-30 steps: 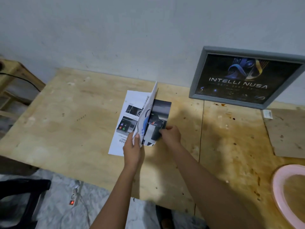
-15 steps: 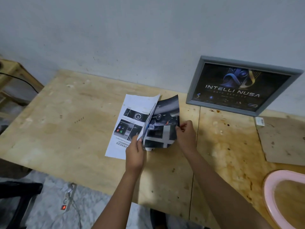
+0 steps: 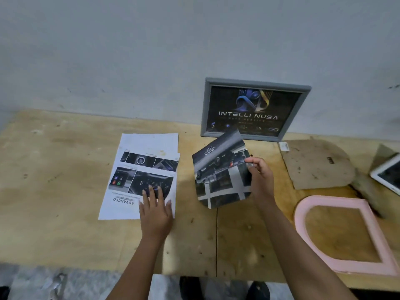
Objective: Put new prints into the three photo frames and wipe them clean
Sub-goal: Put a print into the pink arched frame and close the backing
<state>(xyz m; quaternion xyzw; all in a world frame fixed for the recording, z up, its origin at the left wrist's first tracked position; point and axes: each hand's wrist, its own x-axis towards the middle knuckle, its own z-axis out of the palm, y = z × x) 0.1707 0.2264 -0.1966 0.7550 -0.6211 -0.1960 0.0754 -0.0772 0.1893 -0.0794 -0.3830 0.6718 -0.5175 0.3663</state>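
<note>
My right hand (image 3: 259,178) pinches the right edge of a dark car-photo print (image 3: 218,176), which curls just above the wooden table (image 3: 65,213). My left hand (image 3: 154,211) lies flat, fingers straight, on the near edge of the white printed sheets (image 3: 142,167) at the table's middle left. A grey frame (image 3: 253,109) with a dark "INTELLI NUSA" print leans against the wall behind the held print. A pink arch-shaped frame (image 3: 303,213), with nothing in it, lies flat at the right. A white frame (image 3: 387,176) shows partly at the far right edge.
A brown arch-shaped backing board (image 3: 316,163) lies between the grey frame and the pink frame. A grey wedge-shaped block (image 3: 368,191) sits beside the white frame. The table's front edge runs just above my feet.
My right hand has pulled the dark print off the stack and carried it right. My left hand let go of the lifted sheet and now presses the white sheets flat.
</note>
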